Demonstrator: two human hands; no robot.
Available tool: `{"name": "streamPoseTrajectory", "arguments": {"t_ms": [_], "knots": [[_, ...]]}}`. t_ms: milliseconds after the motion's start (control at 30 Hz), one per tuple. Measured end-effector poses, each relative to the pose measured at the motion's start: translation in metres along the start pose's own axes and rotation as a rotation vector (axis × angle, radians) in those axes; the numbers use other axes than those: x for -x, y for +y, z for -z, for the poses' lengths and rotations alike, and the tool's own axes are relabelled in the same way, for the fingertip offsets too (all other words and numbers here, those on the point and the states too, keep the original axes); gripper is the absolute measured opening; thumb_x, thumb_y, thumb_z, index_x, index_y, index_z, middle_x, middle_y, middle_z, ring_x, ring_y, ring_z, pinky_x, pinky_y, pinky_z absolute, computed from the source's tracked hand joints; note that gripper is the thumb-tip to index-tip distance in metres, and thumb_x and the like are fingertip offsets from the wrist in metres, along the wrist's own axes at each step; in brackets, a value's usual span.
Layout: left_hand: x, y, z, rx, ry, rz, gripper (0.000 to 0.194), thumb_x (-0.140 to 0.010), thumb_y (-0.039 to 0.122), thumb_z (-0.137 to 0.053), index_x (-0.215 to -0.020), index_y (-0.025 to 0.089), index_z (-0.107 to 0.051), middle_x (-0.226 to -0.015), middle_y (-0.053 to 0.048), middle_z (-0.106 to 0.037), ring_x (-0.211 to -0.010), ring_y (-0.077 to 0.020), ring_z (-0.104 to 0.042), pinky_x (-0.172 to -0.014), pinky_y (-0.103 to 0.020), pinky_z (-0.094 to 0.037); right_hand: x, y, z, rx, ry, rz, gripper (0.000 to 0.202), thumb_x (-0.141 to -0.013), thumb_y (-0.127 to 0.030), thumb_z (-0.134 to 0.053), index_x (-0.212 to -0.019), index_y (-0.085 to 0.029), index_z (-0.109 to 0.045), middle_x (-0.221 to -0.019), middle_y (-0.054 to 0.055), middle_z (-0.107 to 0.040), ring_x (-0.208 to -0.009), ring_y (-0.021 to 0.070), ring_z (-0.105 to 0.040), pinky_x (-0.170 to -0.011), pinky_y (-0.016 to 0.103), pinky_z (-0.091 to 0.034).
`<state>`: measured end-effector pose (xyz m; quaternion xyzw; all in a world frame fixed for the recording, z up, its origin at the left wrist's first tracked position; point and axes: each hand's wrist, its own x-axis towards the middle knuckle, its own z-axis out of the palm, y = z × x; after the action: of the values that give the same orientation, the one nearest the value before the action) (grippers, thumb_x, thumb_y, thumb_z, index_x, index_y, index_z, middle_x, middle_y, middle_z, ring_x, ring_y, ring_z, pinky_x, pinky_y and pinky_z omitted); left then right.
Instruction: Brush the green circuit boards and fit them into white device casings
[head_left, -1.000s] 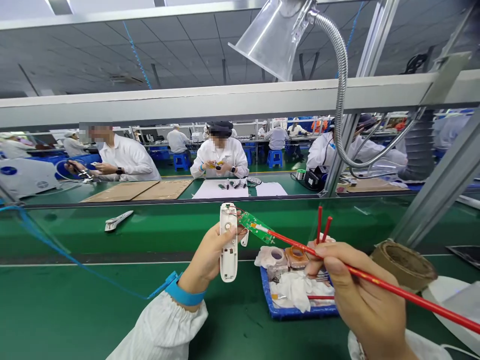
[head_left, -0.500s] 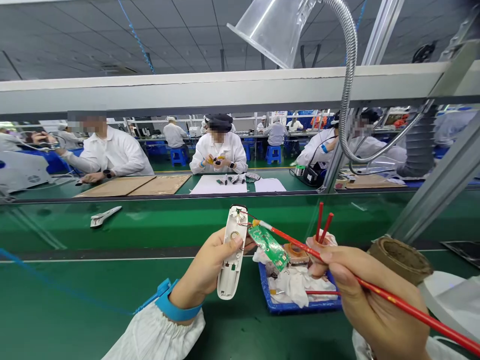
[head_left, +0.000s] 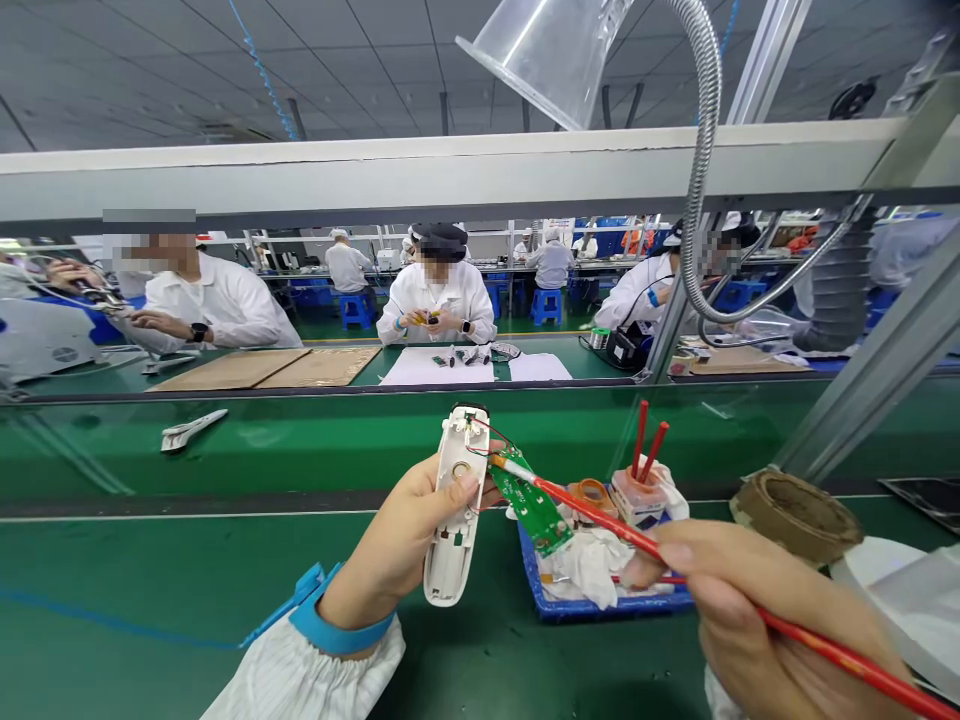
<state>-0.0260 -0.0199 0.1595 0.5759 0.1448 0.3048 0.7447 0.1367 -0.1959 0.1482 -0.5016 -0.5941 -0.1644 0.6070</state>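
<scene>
Fingers of the left hand are closed on a white shell, thumb across its open face, fingertips behind. Fingers of the right hand grip a red brush, its bristles pointing back toward the left fingertips. Just to the right of those fingertips, a green circuit board slants downward, joined to the shell's upper end by thin wires. Whether the left fingers also bear on the board cannot be told.

Step in hand, as judged: brush work at the board's upper end, near the wires. Bristle contact appears likely but is not confirmed. Any further stroke calls for a firm left hold, light brush pressure and clearance from the wires.

Below and beyond the left fingertips, to their right, sits a blue tray with white wipes. Beyond the right knuckles stands a brown round object.
</scene>
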Motion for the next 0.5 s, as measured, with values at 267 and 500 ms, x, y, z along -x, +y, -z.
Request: {"name": "streamPoseTrajectory", "arguments": {"t_ms": [267, 500], "knots": [[0.007, 0.008, 0.004, 0.037, 0.107, 0.028, 0.021, -0.076, 0.028, -0.065, -0.094, 0.017, -0.067, -0.086, -0.003, -0.065, -0.079, -0.0150, -0.059, -0.081, -0.028, -0.046, -0.013, 0.027, 0.008, -0.087, 0.252, -0.409, 0.015, -0.089, -0.031, -0.058, -0.085, -0.017, -0.062, -0.066, 0.002, -0.063, -0.059, 0.0140, -0.059, -0.060, 0.025, -0.051], [0.025, 0.013, 0.020, -0.043, 0.407, -0.047, 0.028, -0.075, 0.032, -0.064, -0.101, 0.022, -0.063, -0.073, 0.002, -0.063, -0.067, -0.0132, -0.058, -0.070, -0.026, -0.050, 0.030, 0.068, -0.023, -0.636, 0.031, -1.416, 0.031, -0.089, -0.028, -0.059, -0.066, -0.007, -0.057, -0.054, 0.008, -0.061, -0.042, 0.0116, -0.056, -0.041, 0.018, -0.050]]}}
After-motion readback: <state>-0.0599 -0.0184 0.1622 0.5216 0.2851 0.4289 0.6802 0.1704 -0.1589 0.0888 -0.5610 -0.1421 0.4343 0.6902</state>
